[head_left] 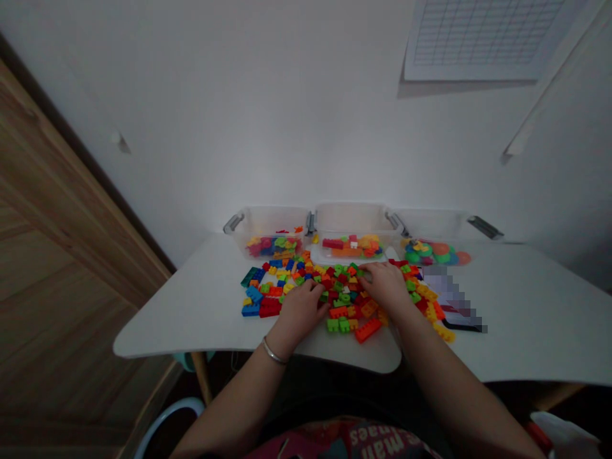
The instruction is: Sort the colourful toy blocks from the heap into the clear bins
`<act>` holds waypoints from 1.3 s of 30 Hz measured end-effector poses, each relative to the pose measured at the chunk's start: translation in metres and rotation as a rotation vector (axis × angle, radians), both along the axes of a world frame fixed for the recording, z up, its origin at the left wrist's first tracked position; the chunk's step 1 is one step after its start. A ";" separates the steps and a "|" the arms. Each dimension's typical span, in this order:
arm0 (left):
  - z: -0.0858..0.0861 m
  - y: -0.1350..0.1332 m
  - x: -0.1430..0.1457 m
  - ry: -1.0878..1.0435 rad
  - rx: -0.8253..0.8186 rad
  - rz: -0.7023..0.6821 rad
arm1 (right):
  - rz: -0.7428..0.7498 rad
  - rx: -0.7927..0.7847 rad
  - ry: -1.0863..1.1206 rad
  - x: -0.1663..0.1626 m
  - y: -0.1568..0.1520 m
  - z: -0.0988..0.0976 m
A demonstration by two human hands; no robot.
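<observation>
A loose heap of colourful toy building blocks [342, 296] lies on the white table between and around my hands. My left hand [302, 309], with a bracelet at the wrist, rests at the heap's left-centre. Its thumb and fingers are apart among red and green blocks, and nothing shows held in them. Farther right and a little deeper, my right hand [385, 285] reaches into the heap with bent fingers. A small green block [361, 273] is at its fingertips, partly covered by them. Near my body lie an orange-red block [368, 330] and light green blocks [338, 325].
Three clear plastic bins stand along the wall: a left bin [270, 217] and middle bin [351, 213] with blocks, and a right bin [435, 223] with round pieces. A dark-edged flat device [442, 290], partly pixelated, lies right of the heap. The table's front edge [354, 363] curves near me.
</observation>
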State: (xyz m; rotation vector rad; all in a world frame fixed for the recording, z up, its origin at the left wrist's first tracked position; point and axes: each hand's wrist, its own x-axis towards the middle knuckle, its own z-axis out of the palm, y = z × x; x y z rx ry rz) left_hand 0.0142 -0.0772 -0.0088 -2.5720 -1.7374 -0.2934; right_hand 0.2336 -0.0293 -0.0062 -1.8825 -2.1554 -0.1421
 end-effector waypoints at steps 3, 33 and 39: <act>0.000 0.000 0.000 0.004 -0.003 0.000 | -0.015 0.002 -0.007 0.001 0.002 -0.004; 0.007 0.007 0.004 -0.327 0.000 -0.117 | 0.315 0.382 0.288 -0.007 -0.030 -0.007; 0.012 0.013 0.016 -0.621 -0.089 -0.162 | 0.493 0.432 0.208 -0.015 -0.037 -0.006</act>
